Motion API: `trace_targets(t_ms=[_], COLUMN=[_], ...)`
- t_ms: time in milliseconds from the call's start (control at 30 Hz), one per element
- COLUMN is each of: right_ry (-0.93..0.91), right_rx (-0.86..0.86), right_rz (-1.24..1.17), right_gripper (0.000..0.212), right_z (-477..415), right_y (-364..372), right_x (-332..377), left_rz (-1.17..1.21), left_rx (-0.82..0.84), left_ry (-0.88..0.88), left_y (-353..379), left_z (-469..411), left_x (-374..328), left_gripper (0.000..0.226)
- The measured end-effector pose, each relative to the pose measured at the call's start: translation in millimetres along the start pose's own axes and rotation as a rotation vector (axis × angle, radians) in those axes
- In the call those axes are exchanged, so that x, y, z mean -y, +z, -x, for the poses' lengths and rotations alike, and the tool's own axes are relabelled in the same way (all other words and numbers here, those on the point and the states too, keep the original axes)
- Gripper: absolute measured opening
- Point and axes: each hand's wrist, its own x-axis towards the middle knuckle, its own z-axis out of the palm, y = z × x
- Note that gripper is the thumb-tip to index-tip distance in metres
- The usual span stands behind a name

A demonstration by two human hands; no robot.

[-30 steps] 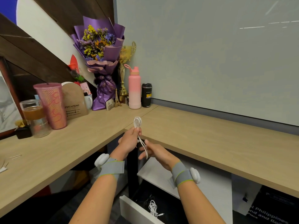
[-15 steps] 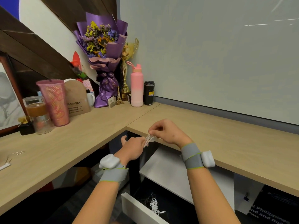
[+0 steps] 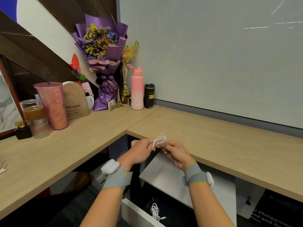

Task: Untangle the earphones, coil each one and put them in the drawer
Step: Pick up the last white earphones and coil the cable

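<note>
Starting nearest the camera, the open drawer (image 3: pixel 131 212) sits low in the view, its white front edge running diagonally below the forearms. A coiled white earphone (image 3: pixel 155 211) lies inside it against the dark interior, close to the front wall. Dark cables lie just beside that coil; their detail cannot be resolved.

Above the drawer, both forearms carry grey wristbands with white modules. The left hand (image 3: pixel 141 150) is closed around one end of a white earphone bundle (image 3: pixel 159 140). The right hand (image 3: pixel 174 153) is closed on the other side of the same bundle, fingers pinching the cord. The bundle is held in the air between the two hands, just in front of the inner corner edge of the L-shaped desk (image 3: pixel 213 140), directly over the gap above the drawer.

The desk surface to the right of the hands is bare wood up to the grey wall panel. The left wing carries a glass of brown liquid (image 3: pixel 35 118), a pink tumbler (image 3: pixel 52 105) and a brown card (image 3: pixel 75 102). Farthest back, in the corner, stand a purple bouquet (image 3: pixel 103 63), a gold trophy (image 3: pixel 127 69), a pink bottle (image 3: pixel 137 89) and a black cup (image 3: pixel 149 95).
</note>
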Motion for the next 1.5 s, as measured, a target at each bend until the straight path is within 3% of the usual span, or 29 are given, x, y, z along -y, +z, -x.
trace_targets(t_ms=[100, 267, 433, 567, 700, 867, 1000, 1167, 1367, 1500], right_ry=[-0.033, -0.147, -0.299, -0.403, -0.45, -0.408, -0.397, -0.416, -0.449, -0.435], right_rx=[-0.039, -0.124, -0.18, -0.253, -0.254, -0.217, -0.219, -0.19, -0.111, -0.062], right_rz=[0.015, 0.242, 0.413, 0.458, 0.482, 0.47, 0.389, 0.33, 0.331, 0.37], right_gripper=[0.015, 0.01, 0.009, 0.008, 0.01, 0.012, 0.01, 0.01, 0.017, 0.019], right_z=[1, -1, 0, 6, 10, 10, 8, 7, 7, 5], right_y=[3, 12, 22, 33, 38, 39, 35, 30, 28, 27], right_x=[-1, 2, 8, 11, 14, 14, 17, 23, 24, 21], left_rz=[0.214, 0.141, 0.523, 0.504, 0.491, 0.594, 0.7, 0.836, 0.705, 0.609], left_rx=[-0.033, -0.258, -0.382, -0.463, -0.43, -0.289, -0.166, -0.101, -0.232, -0.452], left_ry=[-0.156, -0.332, -0.356, -0.315, -0.203, -0.285, -0.252, -0.238, -0.132, -0.204], left_y=[4, 11, 13, 11, 11, 7, 2, -3, 5, 14], left_z=[-3, -2, -3, -3, -6, -10, -6, -8, -13, -14], left_x=[-3, -7, -11, -12, -14, -19, -19, -13, -3, 0], left_gripper=[0.033, 0.037, 0.018, 0.019, 0.026, 0.032, 0.034, 0.023, 0.027, 0.028])
